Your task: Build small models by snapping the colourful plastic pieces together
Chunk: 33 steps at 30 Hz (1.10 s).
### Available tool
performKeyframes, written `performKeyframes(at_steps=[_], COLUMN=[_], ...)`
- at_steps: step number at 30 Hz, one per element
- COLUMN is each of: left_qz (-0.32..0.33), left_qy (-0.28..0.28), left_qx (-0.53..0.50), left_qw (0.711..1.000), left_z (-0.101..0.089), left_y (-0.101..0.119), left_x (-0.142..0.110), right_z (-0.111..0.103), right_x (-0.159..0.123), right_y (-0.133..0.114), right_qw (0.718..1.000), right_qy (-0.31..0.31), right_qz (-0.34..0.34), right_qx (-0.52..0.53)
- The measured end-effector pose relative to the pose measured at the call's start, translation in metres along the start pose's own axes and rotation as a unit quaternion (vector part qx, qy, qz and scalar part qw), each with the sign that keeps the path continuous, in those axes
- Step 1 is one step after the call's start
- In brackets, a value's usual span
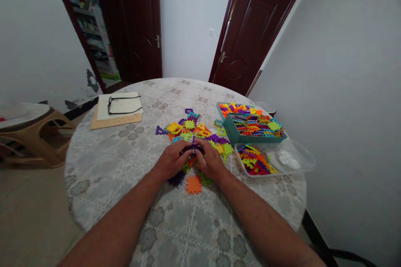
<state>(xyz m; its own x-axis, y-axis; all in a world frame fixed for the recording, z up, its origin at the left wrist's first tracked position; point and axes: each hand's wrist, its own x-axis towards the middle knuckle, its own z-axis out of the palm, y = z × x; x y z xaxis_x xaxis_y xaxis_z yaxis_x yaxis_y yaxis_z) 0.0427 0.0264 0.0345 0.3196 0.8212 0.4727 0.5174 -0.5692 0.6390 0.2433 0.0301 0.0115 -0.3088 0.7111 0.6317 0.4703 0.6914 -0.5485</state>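
My left hand (171, 159) and my right hand (210, 161) meet at the middle of the round table (103, 167), fingers curled together around a dark purple toothed plastic piece (191, 149). An orange toothed square (193, 184) lies just in front of my wrists, with a purple piece (176, 178) and green pieces (205, 180) beside it. Beyond my fingers spreads a loose pile of coloured interlocking pieces (196, 130) in yellow, green, orange, purple and teal.
A teal box (233, 132) full of pieces and its teal lid (221, 110) stand to the right, with a clear plastic tray (300, 159) of more pieces nearer. Glasses (123, 104) lie on papers at the far left. A wooden stool (37, 137) stands left of the table.
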Motion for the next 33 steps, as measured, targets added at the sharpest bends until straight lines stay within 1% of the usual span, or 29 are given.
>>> performKeyframes(at_steps=[2, 5, 7, 9, 12, 16, 18, 22, 26, 29, 33], left_qz=[-0.027, -0.079, -0.106, -0.122, -0.132, -0.131, -0.132, -0.138, -0.136, -0.127, -0.128], left_qy=[0.019, 0.062, 0.089, 0.107, 0.115, 0.113, 0.110, 0.103, 0.109, 0.111, 0.115], left_qx=[-0.005, 0.003, 0.010, 0.011, 0.007, 0.008, 0.010, 0.010, 0.029, 0.041, 0.037], left_qw=[0.999, 0.995, 0.990, 0.987, 0.985, 0.985, 0.985, 0.985, 0.984, 0.985, 0.984], left_z=[0.000, 0.000, -0.001, -0.001, 0.000, 0.002, 0.003, 0.004, 0.003, 0.002, 0.002], left_y=[0.001, 0.000, -0.001, -0.004, -0.007, -0.008, -0.009, -0.010, -0.012, -0.013, -0.017], left_x=[0.001, 0.001, 0.002, 0.002, 0.002, 0.002, 0.002, 0.001, 0.000, -0.001, -0.002], right_z=[-0.005, -0.015, -0.025, -0.036, -0.051, -0.063, -0.064, -0.060, -0.052, -0.048, -0.046], right_x=[0.001, 0.005, 0.010, 0.016, 0.022, 0.014, 0.004, -0.018, -0.024, -0.023, -0.023], right_y=[-0.002, -0.004, -0.006, -0.008, -0.011, -0.014, -0.014, -0.017, -0.022, -0.022, -0.014], right_qw=[1.000, 0.997, 0.994, 0.991, 0.987, 0.984, 0.977, 0.962, 0.942, 0.944, 0.958], right_qy=[0.023, 0.058, 0.066, 0.061, 0.022, -0.085, -0.127, -0.175, -0.223, -0.219, -0.177], right_qz=[0.012, 0.049, 0.077, 0.109, 0.146, 0.128, 0.119, 0.121, 0.126, 0.124, 0.136], right_qx=[0.005, -0.012, -0.031, -0.045, -0.057, -0.093, -0.120, -0.171, -0.215, -0.212, -0.182])
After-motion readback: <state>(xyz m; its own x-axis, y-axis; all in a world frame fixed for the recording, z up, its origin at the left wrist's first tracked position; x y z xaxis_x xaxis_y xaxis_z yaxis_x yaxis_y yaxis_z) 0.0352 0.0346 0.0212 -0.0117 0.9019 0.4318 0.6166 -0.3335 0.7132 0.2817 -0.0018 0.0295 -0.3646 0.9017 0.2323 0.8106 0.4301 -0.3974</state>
